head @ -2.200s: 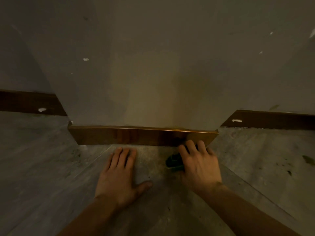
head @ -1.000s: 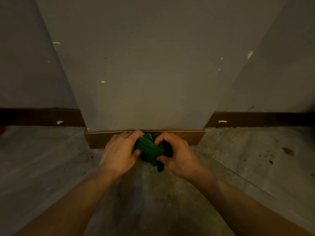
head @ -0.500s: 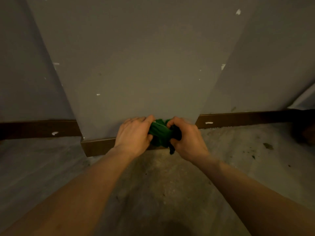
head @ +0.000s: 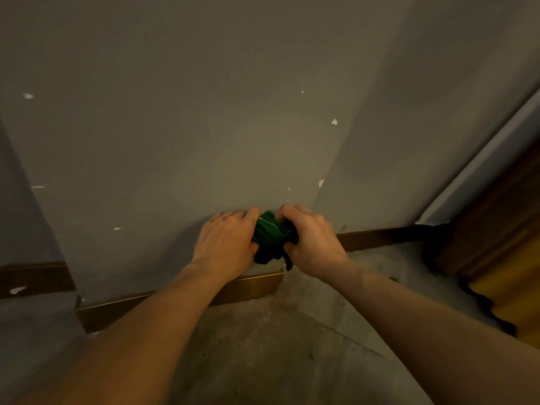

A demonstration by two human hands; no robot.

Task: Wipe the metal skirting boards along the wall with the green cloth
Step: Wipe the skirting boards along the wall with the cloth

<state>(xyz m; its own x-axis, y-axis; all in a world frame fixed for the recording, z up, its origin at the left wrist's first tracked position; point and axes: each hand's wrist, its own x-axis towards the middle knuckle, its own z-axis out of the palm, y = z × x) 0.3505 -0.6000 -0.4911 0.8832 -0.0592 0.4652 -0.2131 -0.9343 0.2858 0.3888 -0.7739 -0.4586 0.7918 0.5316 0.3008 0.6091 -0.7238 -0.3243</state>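
Observation:
The green cloth (head: 270,238) is bunched up between both hands, held in the air in front of the grey pillar. My left hand (head: 225,244) grips its left side and my right hand (head: 312,241) grips its right side. Below them runs the bronze metal skirting board (head: 254,287) along the pillar's foot, partly hidden by my left forearm. Darker skirting boards continue on the wall to the left (head: 35,279) and to the right (head: 377,236).
A grey pillar (head: 190,141) juts out from the wall, which has small white chips. The floor (head: 277,346) is grey, stained concrete. A wooden door frame (head: 496,223) stands at the right, with a dark cable (head: 485,302) trailing on the floor beside it.
Both hands lifted the cloth off the floor and up above the skirting board. The view swung right, bringing the door frame into sight.

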